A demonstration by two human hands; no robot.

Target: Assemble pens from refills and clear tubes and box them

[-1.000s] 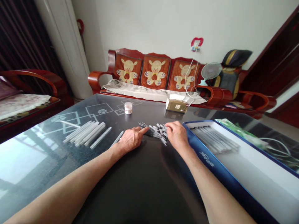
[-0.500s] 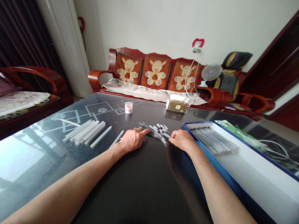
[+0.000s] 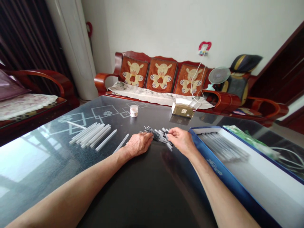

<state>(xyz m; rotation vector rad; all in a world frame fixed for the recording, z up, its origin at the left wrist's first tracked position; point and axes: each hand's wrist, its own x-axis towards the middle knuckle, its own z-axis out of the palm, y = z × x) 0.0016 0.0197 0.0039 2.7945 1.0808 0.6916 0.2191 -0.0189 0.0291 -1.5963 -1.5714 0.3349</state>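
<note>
A loose pile of pen refills [image 3: 159, 136], thin and dark toward the left with thicker grey-white ends on the right, lies on the dark table between my hands. My left hand [image 3: 140, 143] rests at the pile's left end, fingers curled together; what they hold is hidden. At the right end, my right hand [image 3: 181, 141] pinches the end of a refill between thumb and fingers. Left of my left hand lie a row of whitish pen barrels [image 3: 91, 135] and single barrels apart from it, one [image 3: 121, 143] beside my left wrist.
An open blue box [image 3: 213, 164] with a white inside stands at the right, holding a row of pens [image 3: 223, 147]. A small white cup [image 3: 134, 111] and a tissue box [image 3: 182, 110] stand farther back. Beside the blue box lies a green-white packet [image 3: 251, 139].
My right hand has lifted slightly and its fingers have moved onto the upper right of the pile. My left index finger, stretched over the pile before, is now curled in. The view has shifted a little.
</note>
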